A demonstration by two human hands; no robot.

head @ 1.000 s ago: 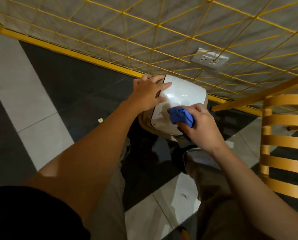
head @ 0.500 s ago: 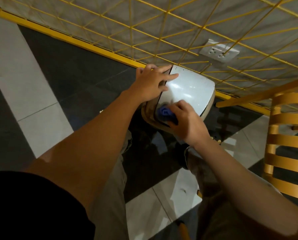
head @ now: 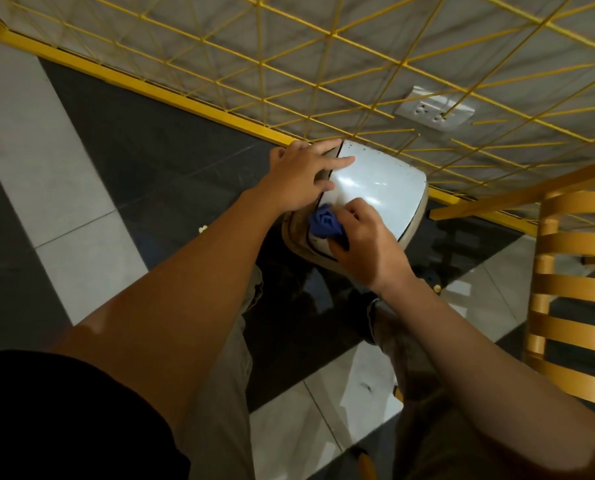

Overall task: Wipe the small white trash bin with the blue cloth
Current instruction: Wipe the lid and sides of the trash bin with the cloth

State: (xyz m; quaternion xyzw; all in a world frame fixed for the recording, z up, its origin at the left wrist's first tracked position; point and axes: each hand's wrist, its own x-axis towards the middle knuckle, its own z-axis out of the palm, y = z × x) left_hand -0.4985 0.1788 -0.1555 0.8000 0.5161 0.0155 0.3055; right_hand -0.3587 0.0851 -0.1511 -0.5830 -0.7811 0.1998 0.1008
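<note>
The small white trash bin [head: 379, 188] stands on the dark floor against the wall, its glossy lid facing up with small dark specks along the far edge. My left hand [head: 303, 178] lies over the bin's far left corner, fingers spread across the lid's edge and holding it. My right hand [head: 365, 240] is closed around the bunched blue cloth [head: 323, 221] and presses it on the lid's near left edge. Part of the cloth is hidden under my fingers.
A yellow wire grid [head: 323, 64] covers the wall behind the bin, with a white socket plate [head: 434, 112] on it. A yellow slatted wooden chair [head: 573, 289] stands at the right. The floor has black and white tiles [head: 81, 237]. My knees are below the bin.
My right hand has slid the blue cloth from the lid's near middle to its near left edge. The left hand has kept its hold on the bin's corner.
</note>
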